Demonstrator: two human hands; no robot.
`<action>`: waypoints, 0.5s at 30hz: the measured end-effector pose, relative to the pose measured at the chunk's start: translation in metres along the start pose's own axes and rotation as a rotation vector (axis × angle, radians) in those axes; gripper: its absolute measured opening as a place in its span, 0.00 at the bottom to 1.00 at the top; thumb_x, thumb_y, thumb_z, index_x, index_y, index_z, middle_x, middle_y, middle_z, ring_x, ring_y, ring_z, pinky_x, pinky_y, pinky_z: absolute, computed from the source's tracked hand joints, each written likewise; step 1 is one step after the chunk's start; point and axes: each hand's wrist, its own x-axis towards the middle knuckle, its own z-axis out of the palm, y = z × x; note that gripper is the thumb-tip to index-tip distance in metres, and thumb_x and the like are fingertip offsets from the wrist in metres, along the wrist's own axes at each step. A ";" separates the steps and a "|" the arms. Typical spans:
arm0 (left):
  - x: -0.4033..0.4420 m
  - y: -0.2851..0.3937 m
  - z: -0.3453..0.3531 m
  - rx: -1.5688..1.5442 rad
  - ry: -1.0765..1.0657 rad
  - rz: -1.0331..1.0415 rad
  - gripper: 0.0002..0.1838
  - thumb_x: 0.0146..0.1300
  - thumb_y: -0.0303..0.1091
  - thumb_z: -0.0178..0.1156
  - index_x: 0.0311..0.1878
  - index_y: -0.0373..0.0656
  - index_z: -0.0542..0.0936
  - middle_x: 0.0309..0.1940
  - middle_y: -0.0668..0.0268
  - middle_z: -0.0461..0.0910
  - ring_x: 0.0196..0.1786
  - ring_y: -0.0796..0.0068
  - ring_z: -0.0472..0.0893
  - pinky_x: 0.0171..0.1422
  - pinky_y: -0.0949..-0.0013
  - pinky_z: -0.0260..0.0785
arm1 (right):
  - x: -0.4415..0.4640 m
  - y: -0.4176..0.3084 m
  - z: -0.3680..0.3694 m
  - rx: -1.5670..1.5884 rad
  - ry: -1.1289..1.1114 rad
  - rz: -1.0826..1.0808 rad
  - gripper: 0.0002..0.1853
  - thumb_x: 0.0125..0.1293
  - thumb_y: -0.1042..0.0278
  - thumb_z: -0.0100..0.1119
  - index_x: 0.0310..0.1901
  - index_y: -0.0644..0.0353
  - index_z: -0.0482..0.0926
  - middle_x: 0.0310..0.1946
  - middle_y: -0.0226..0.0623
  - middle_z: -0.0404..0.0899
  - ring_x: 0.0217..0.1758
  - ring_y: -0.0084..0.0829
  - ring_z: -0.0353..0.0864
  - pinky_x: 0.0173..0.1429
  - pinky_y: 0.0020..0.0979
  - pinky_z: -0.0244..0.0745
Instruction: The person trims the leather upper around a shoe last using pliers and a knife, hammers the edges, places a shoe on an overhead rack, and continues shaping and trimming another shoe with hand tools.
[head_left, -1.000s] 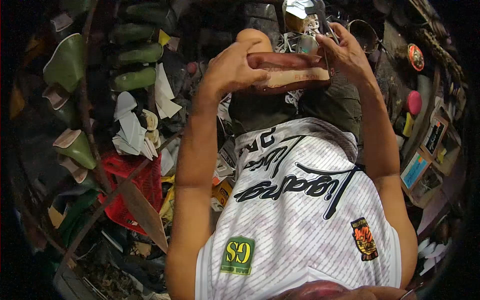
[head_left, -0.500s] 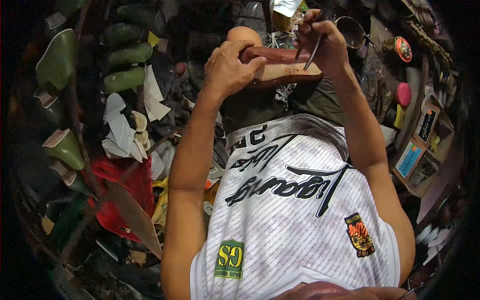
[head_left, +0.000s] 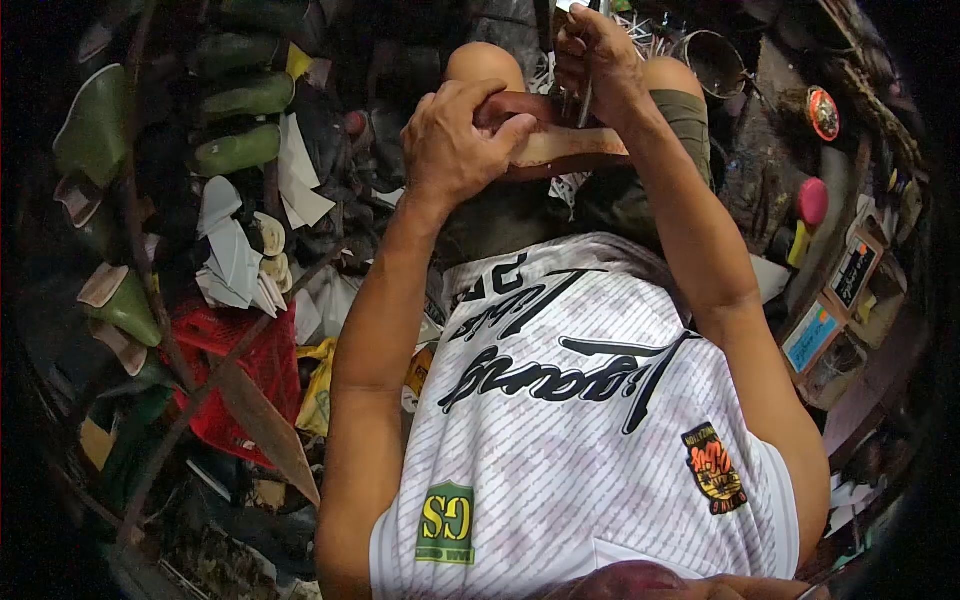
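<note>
My left hand (head_left: 458, 140) is closed around the heel end of a brown shoe (head_left: 572, 150), which lies across my lap. The thumb presses its tan inner sole, where faint lettering shows, and brown material rises along the far side. Over the other end, my right hand (head_left: 605, 75) grips metal pincers (head_left: 584, 108). Their two slim prongs point down onto the shoe, close together. Whether the tips pinch the shoe's edge cannot be made out. Part of the tool is hidden by my fingers.
On the left, several green curved pieces (head_left: 238, 150) hang in a row, near white cut pieces (head_left: 235, 255) and a red basket (head_left: 215, 400). At right are a round tin (head_left: 712, 62), a pink-headed brush-like item (head_left: 812, 202) and a compartmented box (head_left: 815, 335).
My right hand has moved left and slightly up, bringing the pincers over the shoe. Their prongs have drawn closer together. My left hand keeps its hold.
</note>
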 end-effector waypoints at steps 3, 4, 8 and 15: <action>0.001 0.000 0.000 0.002 -0.001 -0.003 0.23 0.48 0.48 0.70 0.45 0.44 0.82 0.39 0.59 0.81 0.42 0.58 0.80 0.50 0.60 0.71 | 0.001 0.001 0.001 -0.042 -0.058 -0.029 0.15 0.67 0.56 0.51 0.25 0.50 0.62 0.16 0.21 0.56 0.17 0.19 0.55 0.22 0.25 0.53; 0.002 0.000 0.000 0.006 0.007 0.004 0.23 0.48 0.48 0.70 0.45 0.44 0.82 0.39 0.60 0.81 0.42 0.59 0.80 0.49 0.60 0.71 | 0.000 0.000 0.000 -0.039 -0.058 -0.020 0.15 0.67 0.56 0.51 0.25 0.50 0.62 0.16 0.21 0.56 0.17 0.19 0.55 0.22 0.25 0.53; 0.004 0.002 0.001 0.017 -0.027 -0.012 0.22 0.48 0.47 0.70 0.45 0.45 0.82 0.38 0.60 0.81 0.41 0.59 0.80 0.48 0.60 0.71 | -0.002 0.002 -0.011 0.066 -0.290 0.146 0.10 0.67 0.57 0.51 0.30 0.48 0.65 0.19 0.17 0.56 0.19 0.15 0.55 0.22 0.21 0.52; 0.007 -0.002 0.000 0.064 0.027 0.044 0.23 0.48 0.53 0.69 0.41 0.47 0.83 0.34 0.61 0.80 0.37 0.57 0.80 0.42 0.58 0.72 | -0.048 -0.025 -0.009 -0.133 -0.236 0.546 0.16 0.65 0.56 0.55 0.49 0.55 0.75 0.21 0.21 0.66 0.19 0.16 0.61 0.22 0.19 0.56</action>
